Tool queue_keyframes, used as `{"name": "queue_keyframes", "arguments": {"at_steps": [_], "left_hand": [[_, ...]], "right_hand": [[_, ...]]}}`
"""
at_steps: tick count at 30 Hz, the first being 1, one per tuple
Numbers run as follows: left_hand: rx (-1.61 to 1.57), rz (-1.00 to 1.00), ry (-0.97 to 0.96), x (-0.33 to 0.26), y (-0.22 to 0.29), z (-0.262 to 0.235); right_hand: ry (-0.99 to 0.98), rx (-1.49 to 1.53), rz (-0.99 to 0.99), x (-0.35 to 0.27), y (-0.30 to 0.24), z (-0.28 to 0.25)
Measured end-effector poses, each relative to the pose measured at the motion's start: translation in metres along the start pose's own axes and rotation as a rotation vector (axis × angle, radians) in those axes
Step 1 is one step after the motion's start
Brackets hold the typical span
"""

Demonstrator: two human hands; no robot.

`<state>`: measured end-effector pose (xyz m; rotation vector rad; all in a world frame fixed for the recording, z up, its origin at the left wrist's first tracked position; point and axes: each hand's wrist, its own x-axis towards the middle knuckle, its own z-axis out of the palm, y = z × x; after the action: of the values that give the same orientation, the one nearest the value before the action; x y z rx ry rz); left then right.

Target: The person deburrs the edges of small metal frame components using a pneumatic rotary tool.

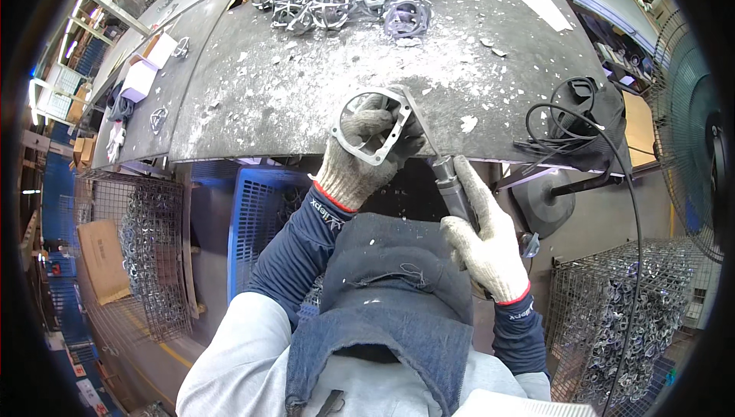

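Head view, sole entry. Left hand [354, 166]: gloved in off-white knit with red-edged cuff; closed around a silvery, rounded metal ring frame with one straight, bolt-holed side [396, 134], fingers curled inside and behind the opening. Location of ring frame: held up at the near edge of the dark grey, white-dusted surface [260, 96], in front of the torso, opening turned towards the camera.

Right hand [491, 247]: matching glove; gripping a grey cylindrical metal hand tool [453, 193], one finger laid along the barrel. Fitted to tool: a narrow, flat metal blade [422, 125], slanting up and left beside the straight side of the ring frame. Contact between blade and metal: not possible to tell.

Step in hand, as judged: edge finishing, probably filing or scraping, on a single piece. Next move, as judged: calls for a steady left grip, blade laid evenly along the edge, gloved fingertips kept out of its path, then a turn of the ring frame to present another stretch of rim.

Also listed: heap of similar grey metal castings [337, 0] at far side of surface; loose white flakes [469, 124] nearer; black looped cable [536, 132] to the right; blue slatted plastic crate [249, 222] below left; wire-mesh basket of metal parts [647, 325] at lower right; large round caged fan [689, 130] at right rim.
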<state>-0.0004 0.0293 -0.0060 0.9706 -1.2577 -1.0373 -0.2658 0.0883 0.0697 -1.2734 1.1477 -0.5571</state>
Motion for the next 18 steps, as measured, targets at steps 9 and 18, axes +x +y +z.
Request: {"name": "queue_keyframes", "arguments": {"at_steps": [9, 18], "left_hand": [[-0.453, -0.258, -0.001, -0.005, 0.026, 0.022], [-1.087, -0.506, 0.048, 0.009, 0.027, 0.019]], "right_hand": [[0.028, -0.328, -0.446, 0.008, 0.028, -0.005], [-0.185, 0.108, 0.225, -0.002, 0.006, -0.012]]}}
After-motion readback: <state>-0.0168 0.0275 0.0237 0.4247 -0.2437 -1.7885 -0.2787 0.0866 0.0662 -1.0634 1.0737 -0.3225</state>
